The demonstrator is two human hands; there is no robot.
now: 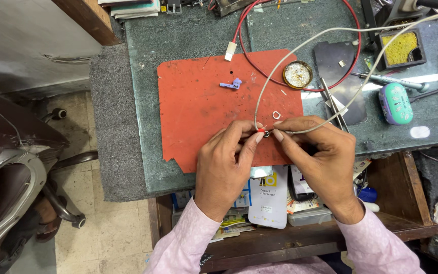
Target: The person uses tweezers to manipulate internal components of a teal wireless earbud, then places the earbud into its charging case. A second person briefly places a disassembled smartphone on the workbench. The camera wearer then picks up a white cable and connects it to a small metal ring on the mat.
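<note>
We pinch small red-and-black plug (pixel 265 133) between both grips: left hand (pixel 225 163) and right hand (pixel 316 156) clenched on it, fingertips meeting. Grey cable (pixel 300 46) runs up from grip. Small metal ring (pixel 276 115) just above grip on red mat (pixel 198 101). Purple clip (pixel 232 84) farther up-left. Round tin (pixel 297 74) beyond, on worktop (pixel 178 35).

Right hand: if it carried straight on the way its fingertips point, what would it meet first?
The right hand points leftward at the small red-and-metal part pinched between both hands. It already touches that part, so next it would likely meet the left hand's fingertips just beyond.
</note>
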